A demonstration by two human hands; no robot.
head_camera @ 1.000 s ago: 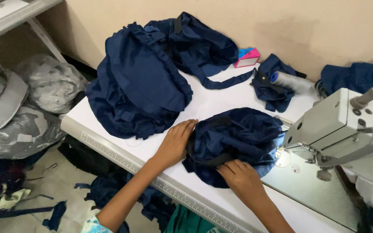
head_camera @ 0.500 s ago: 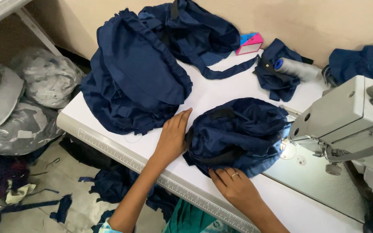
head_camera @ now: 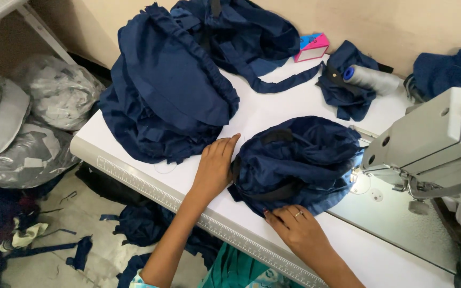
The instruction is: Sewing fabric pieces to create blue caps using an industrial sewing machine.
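A bunched navy blue fabric piece (head_camera: pixel 300 160) with a black strap lies on the white sewing table (head_camera: pixel 273 112), its right end under the sewing machine (head_camera: pixel 433 149). My left hand (head_camera: pixel 214 168) lies flat against the bundle's left side, fingers pointing away from me. My right hand (head_camera: pixel 294 229) rests on the table at the bundle's near edge, fingertips touching the cloth; a ring shows on one finger. Neither hand grips the fabric.
A tall stack of navy pieces (head_camera: pixel 172 90) fills the table's left end, with more navy cloth (head_camera: pixel 241 32) behind it. A pink and blue box (head_camera: pixel 311 47) and a grey thread cone (head_camera: pixel 372 79) sit at the back. Plastic bags (head_camera: pixel 33 122) and scraps lie on the floor.
The view has shifted slightly. My right hand has slid back toward the table's near edge; my left hand stays pressed against the bundle's left side.
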